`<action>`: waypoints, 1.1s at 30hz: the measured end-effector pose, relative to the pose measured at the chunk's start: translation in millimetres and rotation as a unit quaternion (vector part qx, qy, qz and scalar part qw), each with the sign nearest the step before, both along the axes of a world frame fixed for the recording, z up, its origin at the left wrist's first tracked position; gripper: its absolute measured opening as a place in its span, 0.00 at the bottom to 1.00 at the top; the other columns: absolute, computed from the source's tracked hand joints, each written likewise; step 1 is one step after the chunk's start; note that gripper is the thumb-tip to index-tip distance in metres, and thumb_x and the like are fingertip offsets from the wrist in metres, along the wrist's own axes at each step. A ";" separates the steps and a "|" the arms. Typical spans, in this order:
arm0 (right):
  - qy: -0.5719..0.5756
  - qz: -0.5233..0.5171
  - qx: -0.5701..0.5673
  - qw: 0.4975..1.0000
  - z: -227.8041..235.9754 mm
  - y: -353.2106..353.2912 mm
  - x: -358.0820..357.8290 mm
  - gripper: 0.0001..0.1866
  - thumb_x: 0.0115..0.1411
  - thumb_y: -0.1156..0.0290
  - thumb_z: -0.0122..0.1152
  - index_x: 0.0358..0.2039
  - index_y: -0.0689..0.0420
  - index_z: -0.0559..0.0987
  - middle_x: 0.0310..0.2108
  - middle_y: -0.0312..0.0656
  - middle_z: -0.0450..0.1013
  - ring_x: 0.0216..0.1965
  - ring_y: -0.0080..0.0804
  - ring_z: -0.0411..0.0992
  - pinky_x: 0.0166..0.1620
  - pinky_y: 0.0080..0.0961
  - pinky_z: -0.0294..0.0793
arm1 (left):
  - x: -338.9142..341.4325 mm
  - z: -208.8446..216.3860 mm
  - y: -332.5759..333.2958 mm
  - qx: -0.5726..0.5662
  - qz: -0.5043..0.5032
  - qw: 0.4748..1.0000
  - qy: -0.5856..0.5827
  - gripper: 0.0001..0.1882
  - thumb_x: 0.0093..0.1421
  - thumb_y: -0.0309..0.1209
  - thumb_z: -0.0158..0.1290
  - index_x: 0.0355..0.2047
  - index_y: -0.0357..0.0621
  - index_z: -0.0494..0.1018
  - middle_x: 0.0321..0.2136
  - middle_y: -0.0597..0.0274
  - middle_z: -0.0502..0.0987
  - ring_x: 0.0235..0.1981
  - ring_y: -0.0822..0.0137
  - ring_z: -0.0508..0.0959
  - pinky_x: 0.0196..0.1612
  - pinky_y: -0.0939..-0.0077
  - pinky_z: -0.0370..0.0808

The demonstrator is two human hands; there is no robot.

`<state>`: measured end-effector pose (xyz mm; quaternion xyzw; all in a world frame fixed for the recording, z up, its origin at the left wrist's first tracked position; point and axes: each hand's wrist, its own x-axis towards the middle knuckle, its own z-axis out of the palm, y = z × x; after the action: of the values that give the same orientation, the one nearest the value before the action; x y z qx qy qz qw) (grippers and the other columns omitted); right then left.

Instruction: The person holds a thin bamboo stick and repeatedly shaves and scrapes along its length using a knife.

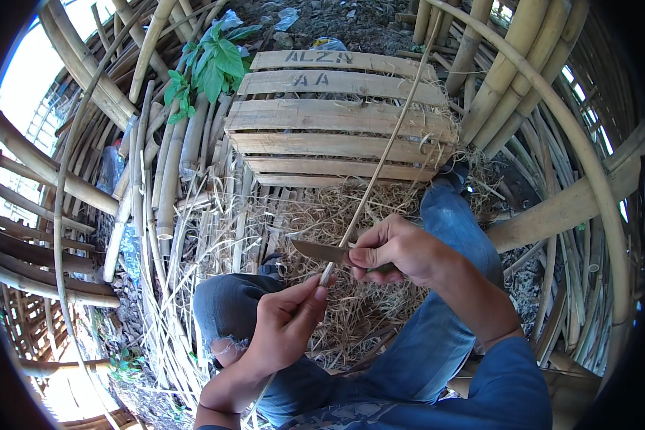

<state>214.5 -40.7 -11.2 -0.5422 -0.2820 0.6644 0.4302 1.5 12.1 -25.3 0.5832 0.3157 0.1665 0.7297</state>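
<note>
Right hand (403, 251) clasps the knife (321, 251), blade crossing the bamboo strip (388, 148); left hand (290, 319) pinches that strip just below. On my feed the strip slants up past the wooden crate's (322, 115) far right corner. Shavings (322, 215) litter the ground along its near edge.

Knife (321, 251) across strip (381, 166), crate (330, 117) beyond

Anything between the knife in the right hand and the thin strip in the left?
Nothing visible. The left hand pinches the thin strip; the knife in the right hand crosses it just beyond the left fingertips. Whether the edge bites in, I can't tell.
</note>
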 end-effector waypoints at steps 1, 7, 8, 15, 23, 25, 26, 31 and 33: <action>-0.006 -0.005 0.002 1.000 2.6 -0.3 0.0 0.12 0.58 0.69 0.60 0.27 0.67 0.79 0.19 0.40 0.73 0.14 0.17 0.65 0.13 0.12 0.54 | 0.5 -1.0 -0.4 0.006 0.000 1.000 -0.007 0.15 0.67 0.28 0.42 0.48 0.30 0.70 0.15 0.76 0.62 0.14 0.84 0.57 0.18 0.89 0.52; -0.056 -0.177 0.036 0.982 4.8 -0.3 19.3 0.06 0.58 0.78 0.54 0.31 0.67 0.78 0.17 0.40 0.71 0.13 0.19 0.61 0.15 0.14 0.57 | -1.6 4.6 0.2 -0.024 0.008 1.000 0.005 0.15 0.67 0.28 0.43 0.49 0.30 0.70 0.15 0.75 0.62 0.14 0.84 0.57 0.17 0.88 0.52; -0.067 -0.188 0.055 0.978 2.5 -5.8 42.2 0.06 0.57 0.80 0.52 0.31 0.66 0.77 0.17 0.40 0.70 0.13 0.19 0.59 0.15 0.14 0.56 | -4.4 4.5 -0.8 -0.027 0.003 1.000 -0.001 0.15 0.67 0.28 0.43 0.49 0.30 0.70 0.15 0.75 0.62 0.14 0.84 0.57 0.17 0.88 0.52; -0.041 0.000 0.019 0.999 6.3 -17.9 2.9 0.10 0.61 0.74 0.54 0.26 0.65 0.79 0.20 0.39 0.73 0.16 0.18 0.65 0.17 0.14 0.60 | -6.7 5.0 3.5 -0.099 0.002 0.995 0.023 0.15 0.67 0.31 0.44 0.47 0.30 0.70 0.17 0.73 0.62 0.15 0.84 0.56 0.16 0.87 0.51; 0.001 0.054 -0.027 0.998 0.9 -9.5 -9.5 0.12 0.58 0.66 0.60 0.27 0.64 0.80 0.18 0.37 0.73 0.15 0.15 0.65 0.15 0.12 0.57 | -1.1 5.2 -0.2 -0.124 -0.036 0.992 -0.002 0.15 0.68 0.32 0.41 0.45 0.34 0.71 0.16 0.77 0.62 0.15 0.85 0.57 0.17 0.88 0.53; -0.020 0.035 -0.035 0.999 1.4 -9.6 -8.6 0.12 0.58 0.67 0.60 0.27 0.64 0.80 0.18 0.37 0.73 0.15 0.15 0.65 0.15 0.12 0.57 | -0.1 6.1 -0.3 -0.107 -0.034 0.994 0.007 0.15 0.68 0.32 0.41 0.45 0.34 0.71 0.16 0.77 0.62 0.15 0.85 0.57 0.18 0.88 0.52; -0.038 0.028 -0.022 0.999 -1.0 -10.3 -6.6 0.13 0.58 0.66 0.61 0.27 0.65 0.80 0.18 0.37 0.73 0.15 0.15 0.65 0.15 0.12 0.57 | 0.3 7.8 -0.2 -0.112 -0.030 0.993 0.014 0.15 0.68 0.33 0.41 0.45 0.34 0.71 0.16 0.77 0.62 0.15 0.85 0.57 0.18 0.88 0.52; -0.055 -0.018 -0.024 0.998 1.0 -9.2 -2.8 0.07 0.59 0.75 0.57 0.30 0.66 0.80 0.21 0.39 0.74 0.18 0.19 0.66 0.22 0.15 0.67 | -1.1 6.9 1.1 -0.106 -0.027 0.994 0.009 0.15 0.68 0.33 0.41 0.46 0.34 0.71 0.16 0.77 0.61 0.15 0.86 0.57 0.17 0.89 0.52; -0.162 -0.191 0.059 0.966 -5.5 -7.4 13.2 0.11 0.58 0.75 0.55 0.20 0.63 0.78 0.13 0.36 0.68 0.12 0.17 0.61 0.13 0.14 0.54 | -4.8 9.4 2.9 -0.121 -0.014 0.992 0.033 0.15 0.68 0.33 0.41 0.45 0.35 0.72 0.16 0.77 0.62 0.15 0.86 0.58 0.17 0.89 0.53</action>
<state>227.7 -48.1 -16.8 -0.6602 -0.2779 0.4552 0.5288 -3.3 14.9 -15.8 0.5004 0.3495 0.0977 0.7861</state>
